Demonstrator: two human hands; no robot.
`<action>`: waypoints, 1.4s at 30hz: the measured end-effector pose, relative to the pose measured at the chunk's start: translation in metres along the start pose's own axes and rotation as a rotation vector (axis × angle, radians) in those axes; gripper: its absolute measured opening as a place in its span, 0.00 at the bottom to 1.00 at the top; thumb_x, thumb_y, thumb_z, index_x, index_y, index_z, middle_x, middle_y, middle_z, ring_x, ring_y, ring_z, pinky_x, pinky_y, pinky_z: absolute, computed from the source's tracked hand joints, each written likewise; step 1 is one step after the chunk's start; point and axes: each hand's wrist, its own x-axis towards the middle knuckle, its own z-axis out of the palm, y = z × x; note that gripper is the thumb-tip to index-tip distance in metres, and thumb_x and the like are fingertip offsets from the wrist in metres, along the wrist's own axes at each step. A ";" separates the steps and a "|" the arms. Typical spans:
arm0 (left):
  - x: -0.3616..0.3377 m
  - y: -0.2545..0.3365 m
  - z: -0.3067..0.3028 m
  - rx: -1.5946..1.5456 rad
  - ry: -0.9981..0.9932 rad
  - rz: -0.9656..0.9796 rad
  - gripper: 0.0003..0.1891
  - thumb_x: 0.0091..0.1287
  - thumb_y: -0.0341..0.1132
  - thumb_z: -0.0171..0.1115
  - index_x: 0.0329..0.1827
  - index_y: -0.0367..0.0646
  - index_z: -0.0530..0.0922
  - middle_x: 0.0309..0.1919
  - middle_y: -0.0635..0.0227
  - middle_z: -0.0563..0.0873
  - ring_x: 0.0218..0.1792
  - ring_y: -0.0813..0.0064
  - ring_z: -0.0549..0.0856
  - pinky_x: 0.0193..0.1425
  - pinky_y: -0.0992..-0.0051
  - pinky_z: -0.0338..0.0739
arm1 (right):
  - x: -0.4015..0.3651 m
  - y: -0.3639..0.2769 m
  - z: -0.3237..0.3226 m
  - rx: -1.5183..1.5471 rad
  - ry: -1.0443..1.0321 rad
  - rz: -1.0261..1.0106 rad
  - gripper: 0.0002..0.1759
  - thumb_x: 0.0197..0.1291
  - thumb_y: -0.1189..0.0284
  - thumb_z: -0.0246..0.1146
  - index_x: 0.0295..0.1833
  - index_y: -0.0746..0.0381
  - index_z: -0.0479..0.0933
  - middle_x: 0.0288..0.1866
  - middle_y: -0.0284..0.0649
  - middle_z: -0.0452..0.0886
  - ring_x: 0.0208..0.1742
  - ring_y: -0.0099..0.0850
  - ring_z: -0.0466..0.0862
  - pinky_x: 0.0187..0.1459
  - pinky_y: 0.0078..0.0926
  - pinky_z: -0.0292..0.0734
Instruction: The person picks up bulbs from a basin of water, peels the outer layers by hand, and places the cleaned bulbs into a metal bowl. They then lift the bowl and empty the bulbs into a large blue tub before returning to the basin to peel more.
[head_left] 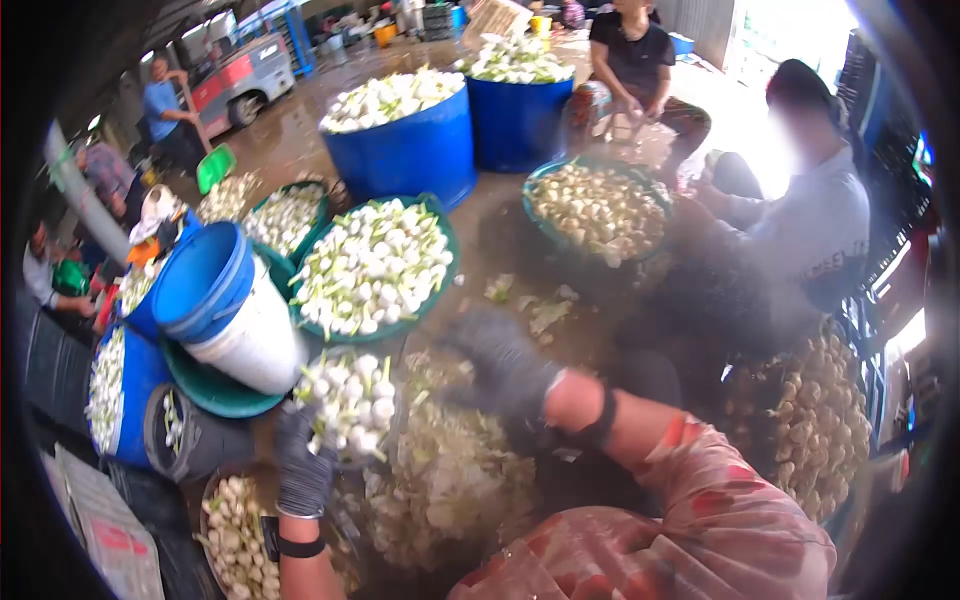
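My left hand (303, 462), in a grey glove, is at the left side of a small bowl heaped with white bulbs with green stems (352, 405). Its fingers seem closed on the bowl's edge, though the bulbs and the bowl's side partly hide the grip. My right hand (498, 358), also gloved, is smeared by motion above a pile of pale peelings (445, 475). Whether it holds anything does not show. Beside my left wrist, a container of unpeeled bulbs (240, 540) stands at the lower left.
A green basin (455, 265) and blue tubs (400, 150) hold more bulbs. Nested blue buckets (205, 280) stand at left. Unpeeled bulbs fill a basin (598, 212) and a heap (820, 420) at right. Two people (810, 225) (640, 70) sit nearby. Behind is a forklift (240, 85).
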 end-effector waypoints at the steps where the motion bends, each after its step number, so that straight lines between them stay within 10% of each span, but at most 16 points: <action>1: -0.010 0.032 -0.033 -0.174 0.223 -0.019 0.26 0.72 0.49 0.54 0.64 0.37 0.74 0.64 0.53 0.77 0.68 0.53 0.70 0.74 0.59 0.60 | -0.008 0.006 -0.015 -0.041 0.302 -0.148 0.39 0.50 0.57 0.74 0.66 0.61 0.72 0.67 0.49 0.72 0.70 0.50 0.69 0.70 0.46 0.60; 3: -0.026 0.082 -0.094 -0.294 0.683 0.065 0.26 0.74 0.48 0.52 0.62 0.33 0.75 0.60 0.51 0.78 0.64 0.55 0.75 0.71 0.58 0.64 | -0.031 -0.007 -0.052 0.143 0.768 -0.388 0.35 0.51 0.62 0.74 0.64 0.61 0.73 0.62 0.51 0.74 0.69 0.47 0.69 0.71 0.42 0.60; 6: -0.069 0.123 -0.154 -0.098 1.142 0.461 0.25 0.74 0.47 0.51 0.60 0.31 0.76 0.58 0.51 0.79 0.61 0.56 0.77 0.69 0.58 0.66 | -0.064 -0.020 -0.087 0.058 0.905 -0.437 0.35 0.51 0.62 0.73 0.64 0.62 0.73 0.62 0.52 0.74 0.69 0.47 0.69 0.71 0.43 0.60; 14: -0.133 0.189 -0.205 0.110 1.066 0.982 0.25 0.74 0.46 0.51 0.60 0.32 0.76 0.58 0.51 0.79 0.59 0.57 0.78 0.68 0.59 0.67 | -0.095 -0.032 -0.094 -0.114 0.731 -0.381 0.34 0.53 0.60 0.72 0.64 0.63 0.73 0.62 0.53 0.74 0.68 0.48 0.70 0.70 0.44 0.61; 42: -0.143 0.158 -0.218 0.182 1.226 0.542 0.24 0.74 0.45 0.52 0.61 0.33 0.75 0.56 0.54 0.79 0.53 0.63 0.80 0.63 0.63 0.71 | -0.089 -0.066 -0.079 0.033 0.609 -0.404 0.35 0.59 0.56 0.68 0.65 0.68 0.70 0.63 0.58 0.74 0.66 0.51 0.73 0.68 0.48 0.65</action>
